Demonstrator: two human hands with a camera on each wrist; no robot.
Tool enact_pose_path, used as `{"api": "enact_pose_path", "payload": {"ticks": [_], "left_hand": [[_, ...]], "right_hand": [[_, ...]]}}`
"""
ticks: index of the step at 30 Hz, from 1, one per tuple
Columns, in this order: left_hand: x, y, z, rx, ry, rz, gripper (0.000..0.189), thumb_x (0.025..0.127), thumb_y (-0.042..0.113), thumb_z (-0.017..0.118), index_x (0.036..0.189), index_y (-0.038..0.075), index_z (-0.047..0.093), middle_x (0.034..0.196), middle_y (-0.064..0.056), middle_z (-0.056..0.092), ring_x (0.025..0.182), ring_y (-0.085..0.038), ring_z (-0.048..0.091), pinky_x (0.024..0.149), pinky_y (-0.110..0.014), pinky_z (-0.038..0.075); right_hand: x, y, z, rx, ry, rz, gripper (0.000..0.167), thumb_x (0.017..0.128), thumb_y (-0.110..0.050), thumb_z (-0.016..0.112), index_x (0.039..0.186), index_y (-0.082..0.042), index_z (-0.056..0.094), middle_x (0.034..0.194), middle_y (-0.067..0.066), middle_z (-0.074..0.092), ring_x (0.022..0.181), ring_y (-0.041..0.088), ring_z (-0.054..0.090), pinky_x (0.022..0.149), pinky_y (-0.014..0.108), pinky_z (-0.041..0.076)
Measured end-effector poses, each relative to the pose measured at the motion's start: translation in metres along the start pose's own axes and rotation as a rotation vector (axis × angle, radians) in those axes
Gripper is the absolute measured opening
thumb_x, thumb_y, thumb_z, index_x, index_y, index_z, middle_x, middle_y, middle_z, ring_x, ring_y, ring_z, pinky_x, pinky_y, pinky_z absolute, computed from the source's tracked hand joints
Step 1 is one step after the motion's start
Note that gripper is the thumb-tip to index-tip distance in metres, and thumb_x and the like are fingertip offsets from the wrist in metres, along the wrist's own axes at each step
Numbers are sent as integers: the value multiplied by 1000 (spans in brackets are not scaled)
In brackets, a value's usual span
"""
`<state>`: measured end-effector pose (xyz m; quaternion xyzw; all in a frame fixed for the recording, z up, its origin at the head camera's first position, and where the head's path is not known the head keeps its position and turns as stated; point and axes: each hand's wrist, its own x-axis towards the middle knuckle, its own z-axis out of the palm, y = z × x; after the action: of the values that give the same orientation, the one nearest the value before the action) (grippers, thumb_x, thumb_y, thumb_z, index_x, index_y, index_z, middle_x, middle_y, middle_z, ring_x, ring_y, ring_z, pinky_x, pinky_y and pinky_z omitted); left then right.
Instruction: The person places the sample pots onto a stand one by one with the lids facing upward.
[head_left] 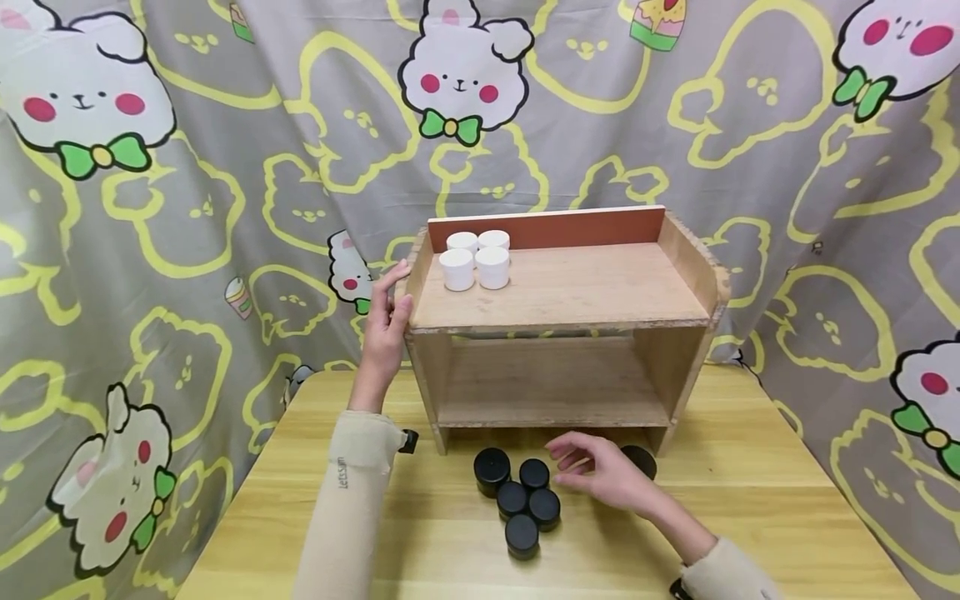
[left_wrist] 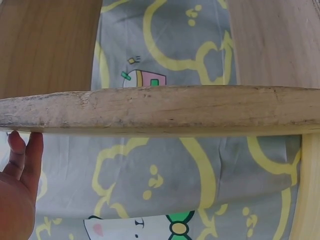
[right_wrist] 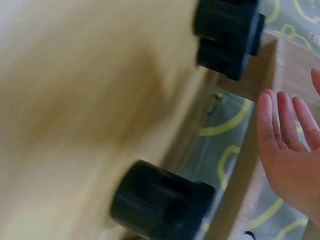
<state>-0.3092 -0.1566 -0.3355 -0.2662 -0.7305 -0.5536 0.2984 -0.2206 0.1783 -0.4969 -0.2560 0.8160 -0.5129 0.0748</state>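
My left hand [head_left: 385,333] rests against the left side panel of a small wooden shelf [head_left: 577,292]. In the left wrist view its extended fingertips [left_wrist: 34,150] meet the panel's edge. Over the table, in front of the shelf, my right hand [head_left: 600,471] hovers with slightly bent fingers and nothing in them. Just left of it stand several black-lidded jars [head_left: 512,500] in a cluster. Another, larger black jar [head_left: 640,461] is partly hidden behind that hand. In the right wrist view the fingers [right_wrist: 286,120] are spread beside the shelf, and a dark jar [right_wrist: 160,200] looks blurred.
Several white jars [head_left: 475,262] sit grouped at the left end of the top board. The shelf's lower board [head_left: 555,392] lies beneath it. A wooden table [head_left: 720,517] carries everything, and a patterned curtain [head_left: 225,208] hangs behind and at both sides.
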Motion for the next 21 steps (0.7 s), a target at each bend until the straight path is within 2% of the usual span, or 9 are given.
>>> {"api": "enact_pose_path", "payload": {"ticks": [4,10,13,18,21], "left_hand": [[0,1,-1,0,2,5,43,105,4,47,147,-4,43,162,-20,40,150,-33,36,110,-47,35],[-2,1,-1,-4,-1,-2,43,105,2,46,147,-4,43,161,-21,40,149,-31,37,109,-35,35],[-3,0,-1,-9,5,2,43,105,2,46,147,-5,43,161,-21,40,150,-31,36,108,-29,34],[-2,0,0,-6,-3,10,43,105,4,46,147,-5,42,162,-20,39,151,-30,36,110,-26,33],[-1,0,0,-8,-6,16,43,105,3,46,147,-5,42,162,-21,39,151,-31,36,108,-25,34]], "right_hand": [[0,11,6,11,-49,23,41,93,-19,78,129,-4,66,122,19,68,104,35,69,86,29,57],[-1,22,12,32,-127,58,42,92,-20,80,127,-2,66,125,19,67,106,37,67,87,30,58],[0,27,15,28,-161,44,43,91,-21,80,126,-1,65,121,19,67,105,31,67,87,30,58],[1,31,19,35,-176,64,46,86,-20,85,124,-4,64,117,15,67,102,23,66,88,36,58],[3,32,21,59,-175,74,47,82,-14,88,122,-4,64,115,12,67,101,23,66,88,41,58]]}}
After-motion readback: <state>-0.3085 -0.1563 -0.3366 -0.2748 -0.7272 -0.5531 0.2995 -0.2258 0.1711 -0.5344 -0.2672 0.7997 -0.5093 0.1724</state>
